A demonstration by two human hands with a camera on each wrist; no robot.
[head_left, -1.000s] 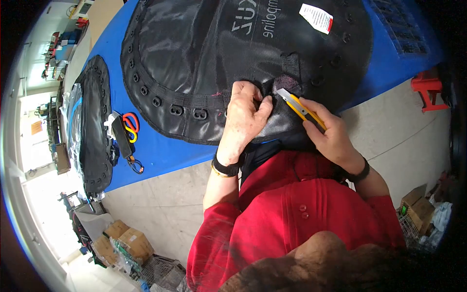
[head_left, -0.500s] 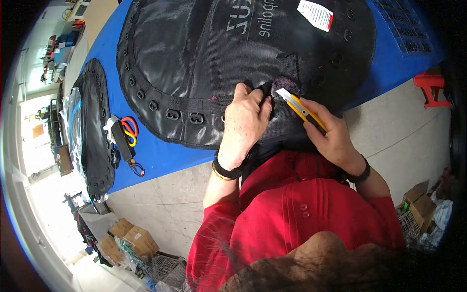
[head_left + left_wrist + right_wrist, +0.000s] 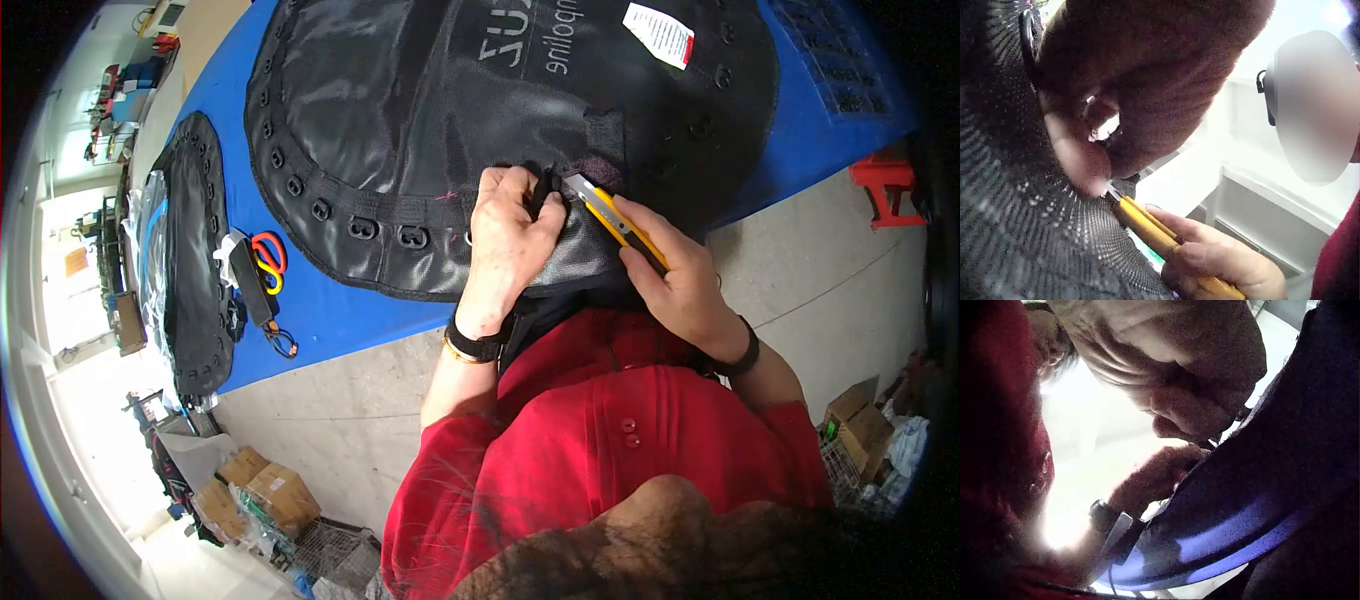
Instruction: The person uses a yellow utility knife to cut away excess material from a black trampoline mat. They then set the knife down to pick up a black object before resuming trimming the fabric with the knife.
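Note:
A black trampoline mat [image 3: 470,130] with mirrored grey lettering and plastic rings round its rim lies before me. My left hand [image 3: 508,232] pinches a raised fold of black webbing [image 3: 545,188] near the mat's close edge. In my right hand [image 3: 678,275] I grip a yellow utility knife [image 3: 615,222], its blade out and pointing at that fold. The left wrist view shows the knife [image 3: 1144,225] with its blade right at my left thumb tip [image 3: 1092,178], close over the mesh. Reddish thread marks [image 3: 598,170] show beside the blade.
Scissors [image 3: 268,262] with red and yellow handles lie left on the blue table cover [image 3: 330,340], beside a black case [image 3: 255,285]. Farther left is another black mat [image 3: 195,270] with plastic wrap. A red stool [image 3: 888,188] stands right; cardboard boxes [image 3: 283,497] sit below on the floor.
My left hand has turned slightly and the pinched fold shows more than half a second ago. The knife's blade has come closer to the fold; both hands keep their grip.

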